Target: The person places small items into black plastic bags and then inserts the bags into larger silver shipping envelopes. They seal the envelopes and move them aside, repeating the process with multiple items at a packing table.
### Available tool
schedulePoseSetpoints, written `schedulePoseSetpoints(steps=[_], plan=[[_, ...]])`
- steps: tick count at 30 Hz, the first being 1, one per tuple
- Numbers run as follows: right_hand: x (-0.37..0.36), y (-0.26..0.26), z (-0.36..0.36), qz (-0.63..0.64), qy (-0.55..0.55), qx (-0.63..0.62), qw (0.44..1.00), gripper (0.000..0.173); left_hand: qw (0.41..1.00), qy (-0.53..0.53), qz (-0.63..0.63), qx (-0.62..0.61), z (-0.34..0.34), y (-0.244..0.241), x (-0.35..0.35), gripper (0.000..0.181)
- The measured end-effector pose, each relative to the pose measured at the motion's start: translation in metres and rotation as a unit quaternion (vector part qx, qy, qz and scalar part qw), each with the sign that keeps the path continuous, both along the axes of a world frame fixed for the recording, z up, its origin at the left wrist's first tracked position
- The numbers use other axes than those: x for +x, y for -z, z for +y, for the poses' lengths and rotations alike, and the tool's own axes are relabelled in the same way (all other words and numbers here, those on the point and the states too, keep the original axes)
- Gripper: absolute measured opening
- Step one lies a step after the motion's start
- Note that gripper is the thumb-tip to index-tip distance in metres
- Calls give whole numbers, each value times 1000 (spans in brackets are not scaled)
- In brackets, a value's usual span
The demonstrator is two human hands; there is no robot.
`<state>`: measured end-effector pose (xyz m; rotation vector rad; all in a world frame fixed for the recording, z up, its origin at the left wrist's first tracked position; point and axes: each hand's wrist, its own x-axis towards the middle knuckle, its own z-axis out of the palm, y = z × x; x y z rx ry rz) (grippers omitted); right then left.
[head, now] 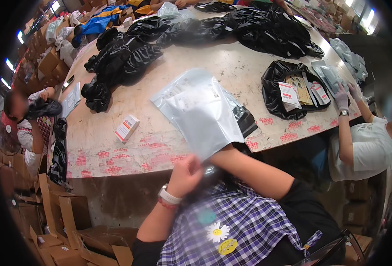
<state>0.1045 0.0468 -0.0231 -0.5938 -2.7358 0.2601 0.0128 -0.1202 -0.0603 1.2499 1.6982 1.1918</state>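
Note:
A silvery-grey poly mailer bag (209, 123) rises from the table's near edge in front of me. At its lower left corner, my left hand (186, 174) pinches the edge of the mouth. My right hand (227, 153) reaches into the opening; the fingers are hidden inside, so their grip does not show. Behind this bag lies another grey mailer (164, 94) with a printed label. A black plastic bag (247, 128) sticks out on the right. To the left, a small white and orange carton (127, 128) rests on the table.
Black plastic bags (126, 60) heap along the far side of the worn table (142, 146). At right, an open black bag (272, 96) holds several small cartons. One co-worker's gloved hands (342, 99) touch grey mailers; another person (33, 126) sits left. Cardboard boxes (76, 216) stand below.

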Motion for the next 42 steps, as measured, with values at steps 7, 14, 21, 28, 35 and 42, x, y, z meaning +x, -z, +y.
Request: schedulePoseSetpoints(steps=[7, 14, 21, 28, 35, 42], plan=[[47, 32, 21, -104, -67, -189, 974, 28, 992, -89, -93, -4, 1, -9, 10, 15], [120, 27, -6, 54, 41, -78, 995, 26, 969, -55, -239, -20, -10, -3, 13, 20], [82, 4, -34, 143, -177, -286, 931, 22, 957, -36, -289, -22, -6, -32, 5, 18], [107, -4, -17, 30, -251, -344, 904, 15, 971, -54, -231, -13, 3, -21, 7, 19], [369, 118, 61, -331, 253, -227, 880, 11, 953, -64, -292, -45, -25, -27, -15, 17], [252, 0, 36, 87, 184, 68, 977, 17, 926, -167, 298, 164, -23, -14, -29, 25]])
